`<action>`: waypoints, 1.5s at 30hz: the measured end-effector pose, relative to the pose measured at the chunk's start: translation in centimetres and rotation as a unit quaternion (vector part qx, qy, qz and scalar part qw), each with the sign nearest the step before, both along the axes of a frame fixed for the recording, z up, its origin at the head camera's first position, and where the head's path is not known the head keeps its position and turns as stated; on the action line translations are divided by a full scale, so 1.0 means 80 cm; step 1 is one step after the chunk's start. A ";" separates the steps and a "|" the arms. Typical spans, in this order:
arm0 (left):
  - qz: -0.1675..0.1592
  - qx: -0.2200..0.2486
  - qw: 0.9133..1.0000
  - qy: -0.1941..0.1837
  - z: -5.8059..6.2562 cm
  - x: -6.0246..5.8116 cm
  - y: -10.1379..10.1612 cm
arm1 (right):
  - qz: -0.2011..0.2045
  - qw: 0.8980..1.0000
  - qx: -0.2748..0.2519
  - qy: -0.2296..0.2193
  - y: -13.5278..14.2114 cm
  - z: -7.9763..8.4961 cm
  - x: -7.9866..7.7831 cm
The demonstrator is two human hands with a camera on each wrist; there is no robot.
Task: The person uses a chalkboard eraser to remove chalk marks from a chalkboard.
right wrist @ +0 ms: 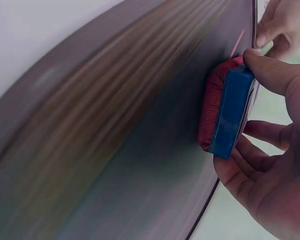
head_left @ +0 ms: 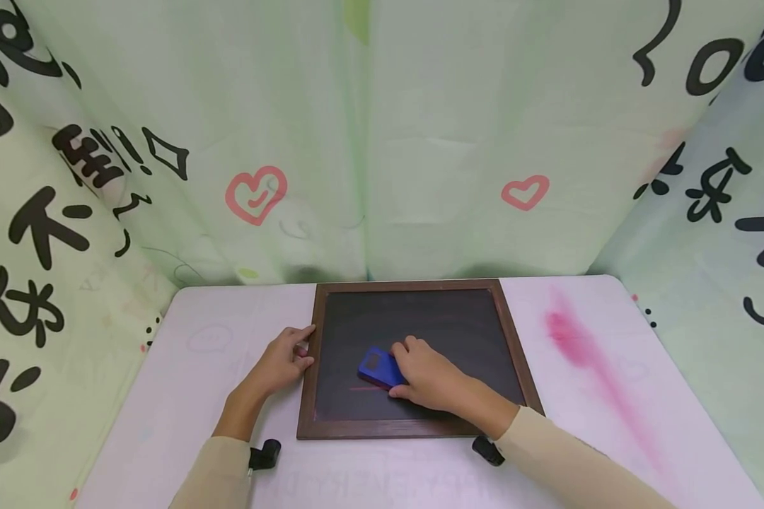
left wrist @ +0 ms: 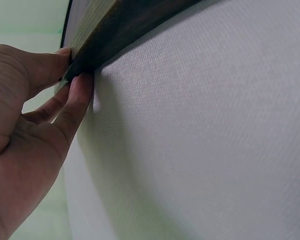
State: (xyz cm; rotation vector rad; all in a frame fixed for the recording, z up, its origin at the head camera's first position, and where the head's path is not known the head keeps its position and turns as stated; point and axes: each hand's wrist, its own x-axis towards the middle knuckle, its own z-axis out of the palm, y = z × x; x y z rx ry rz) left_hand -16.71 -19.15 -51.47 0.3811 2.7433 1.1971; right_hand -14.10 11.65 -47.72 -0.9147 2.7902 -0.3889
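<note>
A framed chalkboard (head_left: pixel 458 325) with a brown wooden border lies on the table. My left hand (head_left: pixel 280 364) grips the left side of its frame, and the left wrist view shows the fingertips right at the frame edge (left wrist: pixel 107 35). Over the board's dark surface, my right hand (head_left: pixel 429 375) holds a blue eraser (head_left: pixel 375 366) between thumb and fingers. The right wrist view shows the eraser's red ribbed pad (right wrist: pixel 215 105) against the board, under its blue back (right wrist: pixel 232 110). A short pink line (head_left: pixel 363 388) is drawn on the board beside the eraser's lower left edge.
The white tabletop (head_left: pixel 242 311) carries a pink smear (head_left: pixel 573 336) right of the board. Pale green curtains (head_left: pixel 433 141) with black lettering and red hearts stand behind and on both sides. Black wrist devices (head_left: pixel 264 454) sit near both sleeve cuffs.
</note>
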 end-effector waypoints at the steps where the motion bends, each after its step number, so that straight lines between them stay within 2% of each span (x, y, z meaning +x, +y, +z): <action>1: 0.002 -0.001 1.000 0.001 0.000 0.000 0.000 | 0.004 1.000 0.001 -0.001 -0.007 0.000 -0.001; 12: 0.003 0.007 1.000 0.002 0.003 0.001 0.002 | 0.040 0.998 0.034 0.015 -0.063 0.001 0.002; 18: 0.004 0.005 1.000 -0.001 0.004 0.002 0.003 | 0.068 0.995 0.063 0.041 -0.081 0.003 0.010; 23: 0.005 0.003 1.000 -0.002 0.003 0.003 0.001 | 0.074 0.993 0.072 0.052 -0.086 0.004 0.015; 32: 0.000 0.002 1.000 -0.002 0.001 0.002 0.000 | 0.079 0.995 0.059 0.033 -0.071 0.003 0.019; 45: 0.001 -0.002 1.000 0.000 0.001 0.003 0.001 | 0.056 0.998 0.023 0.003 -0.010 0.006 0.020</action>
